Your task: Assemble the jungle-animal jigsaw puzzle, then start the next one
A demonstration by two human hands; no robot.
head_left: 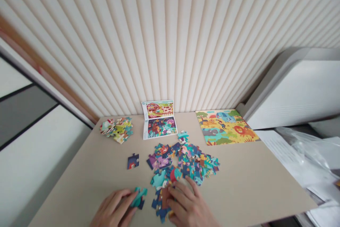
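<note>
A teal and dark blue puzzle piece is pinched between the thumb and fingers of my left hand, low over the near part of the table. My right hand rests with its fingers apart on the near end of a loose pile of puzzle pieces. Its fingertips touch a brown puzzle piece among dark blue ones; what lies under the palm is hidden. A single dark blue piece with a red patch lies alone, left of the pile.
Behind the pile, a folded picture sheet leans on the pleated wall. A second heap of pieces sits at the back left of the table. An assembled animal puzzle lies back right. Papers and clear plastic are beyond the right edge.
</note>
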